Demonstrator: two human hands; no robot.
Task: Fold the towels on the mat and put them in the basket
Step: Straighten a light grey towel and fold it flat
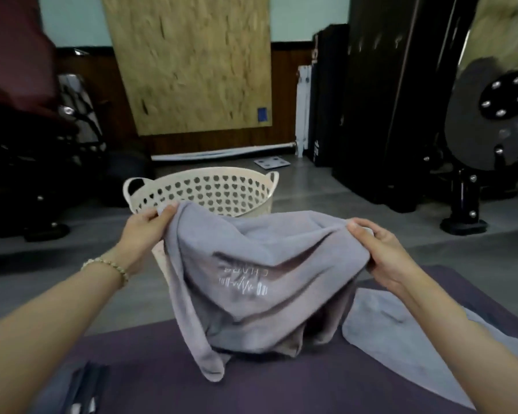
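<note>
A grey-lilac towel (251, 282) with a white printed logo hangs bunched between my two hands above the purple mat (311, 380). My left hand (145, 231) pinches its upper left corner, and my right hand (380, 252) grips the upper right edge. The towel's lower folds touch the mat. A second grey towel (383, 324) lies flat on the mat under my right forearm. Just beyond the held towel stands the cream basket (204, 189) with heart-shaped holes; its lower front is hidden by the cloth.
A dark strap or bag (85, 389) lies at the mat's near left edge. Black exercise machines (475, 130) stand to the right, dark equipment (27, 138) to the left. A chipboard panel (192, 61) leans on the far wall. Grey floor surrounds the basket.
</note>
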